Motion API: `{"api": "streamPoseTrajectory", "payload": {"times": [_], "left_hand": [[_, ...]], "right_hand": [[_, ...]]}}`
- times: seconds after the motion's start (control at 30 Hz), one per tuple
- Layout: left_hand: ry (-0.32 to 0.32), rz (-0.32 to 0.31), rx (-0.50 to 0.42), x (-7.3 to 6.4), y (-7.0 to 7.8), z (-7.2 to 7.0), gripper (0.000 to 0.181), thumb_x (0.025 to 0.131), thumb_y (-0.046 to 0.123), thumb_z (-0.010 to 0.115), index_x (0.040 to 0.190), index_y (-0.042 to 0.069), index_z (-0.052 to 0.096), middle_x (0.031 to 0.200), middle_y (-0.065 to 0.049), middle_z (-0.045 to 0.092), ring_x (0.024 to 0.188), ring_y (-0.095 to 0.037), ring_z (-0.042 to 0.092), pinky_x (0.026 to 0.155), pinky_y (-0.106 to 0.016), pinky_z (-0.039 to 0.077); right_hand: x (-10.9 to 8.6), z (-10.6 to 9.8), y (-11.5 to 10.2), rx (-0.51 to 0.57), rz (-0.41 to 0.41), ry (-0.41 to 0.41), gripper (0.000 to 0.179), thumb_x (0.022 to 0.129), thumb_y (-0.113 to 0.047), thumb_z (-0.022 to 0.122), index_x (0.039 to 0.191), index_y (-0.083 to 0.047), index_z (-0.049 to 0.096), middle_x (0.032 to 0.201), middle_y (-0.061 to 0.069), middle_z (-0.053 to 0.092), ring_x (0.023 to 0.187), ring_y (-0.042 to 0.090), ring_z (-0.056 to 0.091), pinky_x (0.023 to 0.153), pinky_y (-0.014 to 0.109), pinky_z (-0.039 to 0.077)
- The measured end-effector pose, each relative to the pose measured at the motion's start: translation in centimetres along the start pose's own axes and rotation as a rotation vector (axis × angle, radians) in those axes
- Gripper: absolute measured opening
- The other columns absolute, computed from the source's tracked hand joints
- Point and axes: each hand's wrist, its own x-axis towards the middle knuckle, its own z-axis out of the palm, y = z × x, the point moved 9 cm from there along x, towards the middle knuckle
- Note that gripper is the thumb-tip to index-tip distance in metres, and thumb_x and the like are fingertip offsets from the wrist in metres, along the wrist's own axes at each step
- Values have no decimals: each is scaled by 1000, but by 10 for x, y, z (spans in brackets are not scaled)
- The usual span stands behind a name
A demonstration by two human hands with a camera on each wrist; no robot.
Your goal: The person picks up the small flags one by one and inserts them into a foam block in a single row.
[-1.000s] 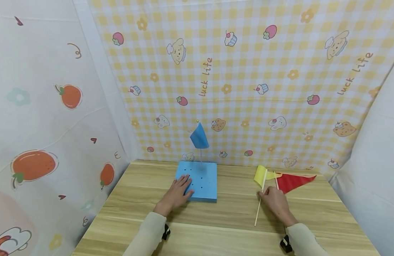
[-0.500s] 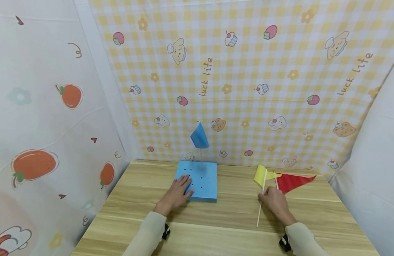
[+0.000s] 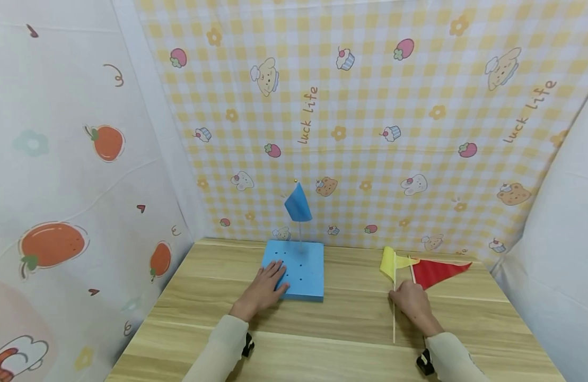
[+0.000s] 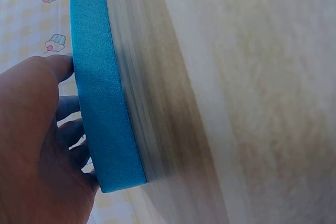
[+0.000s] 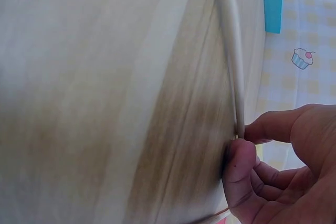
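My left hand point(image 3: 263, 286) rests flat on the left part of a blue foam block point(image 3: 310, 286), fingers spread over its top. The left wrist view shows the block's thick side point(image 4: 105, 108) and my fingertips along its edge. Several small holes dot the block, and a blue flag point(image 3: 298, 206) stands upright at its back. To the right, my right hand point(image 3: 412, 302) pinches the thin wooden stick point(image 5: 231, 40) of a yellow flag point(image 3: 388, 264) between thumb and forefinger, low over the table. Just behind this hand lies a red triangular flag point(image 3: 437, 272), its stick partly hidden.
The wood-grain table point(image 3: 341, 339) runs back to a yellow checked cloth point(image 3: 360, 159) hung behind it. White cloth walls flank both sides, the left one point(image 3: 84, 175) printed with fruit. The yellow flag's tip overlaps the red flag's edge.
The lower end of the yellow flag's stick has swung to the right, so the stick now points nearly straight toward me. My right hand shifted slightly right; my left hand stayed put.
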Motion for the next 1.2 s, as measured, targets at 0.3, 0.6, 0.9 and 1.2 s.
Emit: {"api": "streamPoseTrajectory", "payload": {"times": [0.3,0.6,0.9,1.2], "left_hand": [[-7,4,11,1,0,1,63,113,42,51,164,4,42,175,-16,31,164,-39,26,132,-63,21],[0,-1,2,0,-1,1,63,113,41,50,164,5,42,175,-16,32,164,-38,25,132,-63,21],[2,-3,4,0,0,0,62,113,40,51,163,4,43,174,-16,32,164,-39,26,132,-63,21],[10,1,-5,0,1,-1,62,113,39,52,162,2,44,173,-18,33,163,-40,27,132,-64,21]], "right_hand": [[-4,0,-1,13,43,-42,38,83,-7,64,51,-16,45,47,-8,36,45,10,39,44,21,28],[-5,-2,-2,21,47,-50,37,84,-9,65,52,-15,47,47,-7,38,45,10,41,44,22,29],[-2,-3,-4,18,25,-33,32,83,-5,68,55,-12,54,51,-5,42,49,11,41,46,23,31],[0,-5,-4,13,22,-21,18,81,-5,67,65,-7,61,59,2,54,55,17,50,49,27,37]]}}
